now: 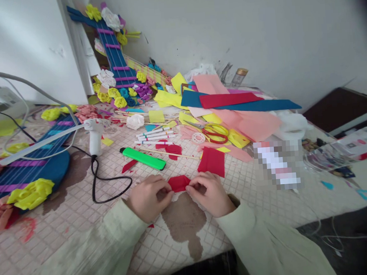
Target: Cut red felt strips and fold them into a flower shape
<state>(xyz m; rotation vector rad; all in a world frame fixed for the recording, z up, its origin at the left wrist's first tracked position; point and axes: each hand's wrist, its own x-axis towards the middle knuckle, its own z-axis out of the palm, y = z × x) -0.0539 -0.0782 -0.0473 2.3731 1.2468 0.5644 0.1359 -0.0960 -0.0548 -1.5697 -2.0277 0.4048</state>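
A small folded piece of red paper (178, 183) is stretched between my two hands, low over the table near its front edge. My left hand (151, 197) pinches its left end between thumb and fingers. On the other side my right hand (211, 193) pinches the right end in the same way. Just behind my right hand lies a larger red paper piece (212, 161). A green cutter (144, 158) rests behind my left hand, with red scraps near it.
A white glue gun (94, 137) with a black cord stands left. Yellow-handled scissors (215, 132), markers (156, 135) and coloured paper strips (240, 103) lie behind. Blue guitar shapes with paper flowers (115, 58) are at the back left and left. A clear container (338, 152) sits right.
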